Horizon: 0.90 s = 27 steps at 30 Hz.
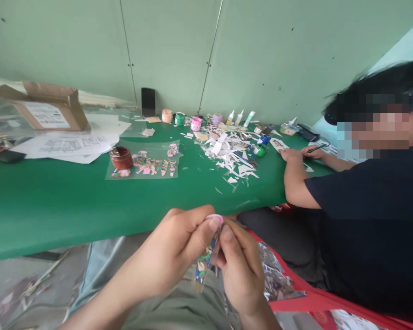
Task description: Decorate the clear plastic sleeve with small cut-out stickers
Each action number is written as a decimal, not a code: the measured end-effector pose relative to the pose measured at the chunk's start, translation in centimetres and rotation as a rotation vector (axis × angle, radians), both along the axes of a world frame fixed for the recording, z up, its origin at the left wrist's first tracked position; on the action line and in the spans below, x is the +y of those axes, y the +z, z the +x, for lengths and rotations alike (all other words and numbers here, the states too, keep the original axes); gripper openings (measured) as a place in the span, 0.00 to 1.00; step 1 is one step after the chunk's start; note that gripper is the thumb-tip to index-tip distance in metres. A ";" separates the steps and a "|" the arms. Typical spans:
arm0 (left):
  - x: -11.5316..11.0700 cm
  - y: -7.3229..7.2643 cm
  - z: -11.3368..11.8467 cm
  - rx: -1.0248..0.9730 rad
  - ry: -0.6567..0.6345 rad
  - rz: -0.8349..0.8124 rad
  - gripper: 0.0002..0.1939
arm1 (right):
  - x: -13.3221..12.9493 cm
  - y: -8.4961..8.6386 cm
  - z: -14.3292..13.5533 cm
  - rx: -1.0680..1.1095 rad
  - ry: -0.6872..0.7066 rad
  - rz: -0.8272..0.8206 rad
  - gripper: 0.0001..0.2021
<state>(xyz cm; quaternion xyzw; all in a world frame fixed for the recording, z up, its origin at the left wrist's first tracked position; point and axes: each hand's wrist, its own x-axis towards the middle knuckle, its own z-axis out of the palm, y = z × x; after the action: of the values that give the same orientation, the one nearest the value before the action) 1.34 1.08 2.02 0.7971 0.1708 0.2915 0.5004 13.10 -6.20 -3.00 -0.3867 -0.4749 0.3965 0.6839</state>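
Observation:
My left hand (174,245) and my right hand (242,261) are together above my lap, just in front of the table edge. Between them is a narrow multicoloured strip (202,266) with clear film along its edges. Its upper end shows a pink curved rim (216,217). The left thumb and fingers pinch the strip near the pink end. My right thumb and fingers close on its right side, partly hiding it. Farther off on the table, a clear plastic sheet (151,145) carries similar multicoloured pieces (168,167) and a reddish-brown jar (121,159).
White paper scraps (227,149) are heaped on the green table (72,201). Paint jars (196,123), glue bottles (239,118) and a phone (148,101) stand by the wall. At left are a cardboard box (48,110) and printed sheets (89,142). A co-worker (371,220) sits at right, holding a pen.

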 end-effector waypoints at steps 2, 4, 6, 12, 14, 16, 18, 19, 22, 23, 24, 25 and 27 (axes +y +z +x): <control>0.0 -0.1 0.0 -0.008 0.006 0.001 0.19 | 0.0 -0.1 -0.2 0.004 -0.013 -0.007 0.20; -0.1 -0.1 0.0 -0.024 0.012 -0.002 0.19 | -0.1 -0.1 -0.2 -0.035 -0.035 -0.007 0.20; -0.2 -0.2 -0.1 -0.041 0.006 -0.016 0.19 | -0.1 -0.2 0.1 -0.104 -0.046 0.007 0.19; -0.4 -0.1 -0.2 -0.070 -0.034 -0.081 0.18 | -0.3 0.0 0.9 -0.213 -0.002 0.029 0.19; -0.5 -0.1 -0.2 -0.077 -0.035 -0.095 0.18 | -0.3 0.0 1.1 -0.224 0.014 0.013 0.20; -0.5 -0.1 -0.2 -0.073 -0.031 -0.099 0.18 | -0.3 -0.1 1.2 -0.231 0.024 0.005 0.20; -0.5 -0.2 -0.1 -0.069 -0.025 -0.106 0.18 | -0.3 -0.1 1.4 -0.233 0.042 0.005 0.20; -0.5 -0.2 -0.1 -0.070 -0.025 -0.115 0.19 | -0.3 -0.1 1.4 -0.231 0.054 0.006 0.20; -0.5 0.0 0.0 -0.082 -0.022 -0.145 0.18 | -0.3 0.0 1.6 -0.225 0.086 -0.008 0.20; -0.5 0.0 0.0 -0.084 -0.022 -0.152 0.19 | -0.3 0.0 1.7 -0.229 0.091 -0.013 0.20; -0.4 0.1 0.0 -0.080 -0.026 -0.156 0.19 | -0.3 0.1 1.7 -0.239 0.092 -0.016 0.20; -0.4 0.1 0.1 -0.076 -0.031 -0.162 0.19 | -0.3 0.2 1.7 -0.253 0.089 -0.015 0.21; -0.4 0.1 0.1 -0.076 -0.038 -0.178 0.20 | -0.3 0.3 1.7 -0.287 0.078 -0.007 0.21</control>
<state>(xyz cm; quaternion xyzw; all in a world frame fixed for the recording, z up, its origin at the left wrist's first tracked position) 1.44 0.71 2.10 0.7409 0.1620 0.2955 0.5810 14.80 -6.54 -2.65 -0.4230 -0.5812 0.3649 0.5918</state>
